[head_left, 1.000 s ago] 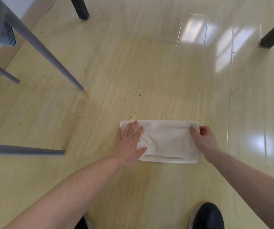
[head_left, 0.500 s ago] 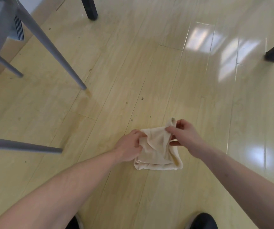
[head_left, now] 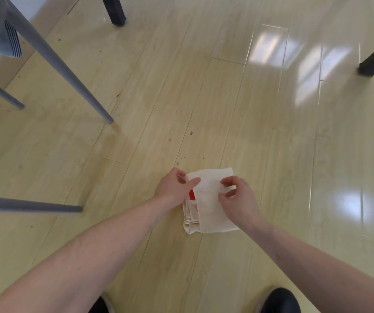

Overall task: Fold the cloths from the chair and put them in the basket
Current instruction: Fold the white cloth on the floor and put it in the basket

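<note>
Hands [head_left: 174,187] [head_left: 238,199] on folded cloth [head_left: 210,208], floor [head_left: 294,177]

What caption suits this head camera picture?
Both hands, left hand and right hand, tidy a folded cream cloth on the wooden floor.

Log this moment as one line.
cloth: folded, on floor | left hand: pinching cloth edge | right hand: pinching top layer

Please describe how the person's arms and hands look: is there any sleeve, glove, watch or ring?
Both forearms are bare up to the frame edge, with no sleeve in view. The left hand and right hand wear no gloves, and no watch, bracelet or ring is visible.
</note>
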Available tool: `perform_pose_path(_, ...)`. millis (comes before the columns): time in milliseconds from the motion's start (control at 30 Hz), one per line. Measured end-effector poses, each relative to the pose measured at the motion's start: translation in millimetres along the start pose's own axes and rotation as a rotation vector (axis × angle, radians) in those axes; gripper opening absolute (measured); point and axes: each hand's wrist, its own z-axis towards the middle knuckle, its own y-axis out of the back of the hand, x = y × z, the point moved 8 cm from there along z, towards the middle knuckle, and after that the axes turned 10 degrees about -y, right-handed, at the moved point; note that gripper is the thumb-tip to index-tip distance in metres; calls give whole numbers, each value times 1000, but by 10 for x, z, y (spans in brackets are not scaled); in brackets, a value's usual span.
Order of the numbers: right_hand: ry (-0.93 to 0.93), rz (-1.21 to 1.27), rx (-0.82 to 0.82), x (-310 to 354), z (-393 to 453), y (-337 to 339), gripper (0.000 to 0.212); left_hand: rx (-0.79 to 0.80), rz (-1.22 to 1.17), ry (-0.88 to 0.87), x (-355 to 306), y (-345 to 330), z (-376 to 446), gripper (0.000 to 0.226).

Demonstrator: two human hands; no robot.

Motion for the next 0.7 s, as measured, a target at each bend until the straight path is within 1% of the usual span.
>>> perform_pose_path(33, -12, -34, -37, -79, 9, 57, 44, -13, 32, 7, -4, -24, -1, 49)
perform_pose_path(67, -50, -65, -39, -174, 26, 73, 57, -23, 64, 6, -8, -44, 8, 42)
perform_pose_path(133, -141, -88, 22, -347, 62, 32, 78, -32, 83, -3, -4, -87, 25, 27)
perform_pose_path(200, -220, -74, 89, -485, 104, -19, 85, -15, -30, 22, 44, -141, 39, 25)
perform_pose_path(267, -279, -69, 142, -574, 134, -53, 77, 2, -155, 73, 75, -152, 22, 21)
perform_pose_path(333, -288, -80, 182, -593, 163, -65, 59, 27, -186, 113, 106, -127, -10, 16)
perform_pose_path(367, -272, -68, 183, -572, 180, -56, 49, 65, -175, 143, 143, -122, -34, 13)
perform_pose_path(433, -217, -8, 165, -480, 204, -8, 33, 211, -89, 214, 218, -137, -121, 15)
perform_pose_path(467, -186, 11, 165, -427, 209, 11, 27, 303, 23, 226, 262, -135, -145, 20)
perform_pose_path(500, -151, 3, 175, -372, 210, 20, 22, 389, 186, 212, 284, -114, -155, 27)
perform_pose_path(533, -110, -29, 194, -322, 208, 18, 18, 449, 357, 192, 277, -81, -157, 38)
perform_pose_path(567, -67, -76, 218, -279, 208, 5, 16, 466, 494, 167, 244, -38, -138, 51)
perform_pose_path(600, -33, -115, 240, -241, 208, -10, 16, 446, 553, 121, 166, -1, -95, 62)
perform_pose_path(633, -11, -137, 258, -206, 208, -19, 17, 408, 538, 50, 58, 7, -39, 71)
perform_pose_path(700, 23, -154, 275, -130, 221, -21, 17, 349, 448, -203, -279, -46, 52, 82)
